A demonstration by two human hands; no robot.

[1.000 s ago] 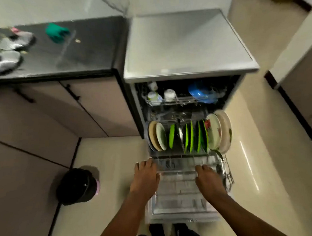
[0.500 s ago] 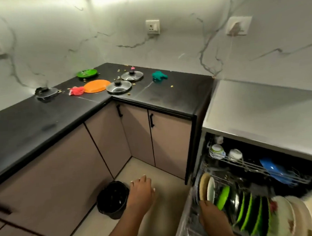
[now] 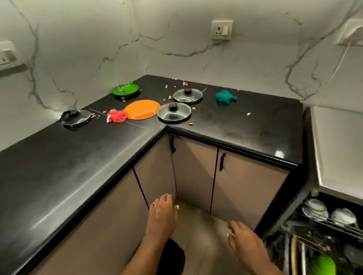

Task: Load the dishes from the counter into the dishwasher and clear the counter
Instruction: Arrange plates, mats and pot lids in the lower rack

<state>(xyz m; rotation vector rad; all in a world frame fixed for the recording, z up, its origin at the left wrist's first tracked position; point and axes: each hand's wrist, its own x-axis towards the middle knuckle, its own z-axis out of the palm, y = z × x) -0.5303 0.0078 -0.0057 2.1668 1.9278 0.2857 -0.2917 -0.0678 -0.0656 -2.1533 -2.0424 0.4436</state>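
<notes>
Now, both hands free, held out low in front of the cabinets. Left hand [image 3: 163, 216] palm down, fingers straight and loosely together, gripping nothing, above a black bin [image 3: 173, 263] on the floor. Right hand [image 3: 245, 239] likewise flat and relaxed, fingers extended, carrying nothing, just left of the open dishwasher [image 3: 340, 240].

Far off in the corner of the black L-shaped counter [image 3: 71, 165], the dishes left to load: a green plate [image 3: 125, 90] farthest back with a few scraps on it, an orange plate [image 3: 142, 109] nearer and to its right, a glass lid [image 3: 174, 112] with a black knob touching the orange plate's right rim, and a second glass lid [image 3: 187, 95] beyond that one. At far left, well apart from the rest, a third lid [image 3: 75, 118] with a black knob. Between it and the orange plate, a red mesh scrubber [image 3: 116, 116]. Right of the lids, a teal crumpled cloth [image 3: 226, 97]. Small crumbs scattered around the plates and lids.

At near right, inside the dishwasher, an upper rack with pale cups or bowls [image 3: 314, 208] and a lower rack with plates on edge, one bright green [image 3: 322, 265]; blurred there. Three wall sockets [image 3: 221, 30] on the marble backsplash.
</notes>
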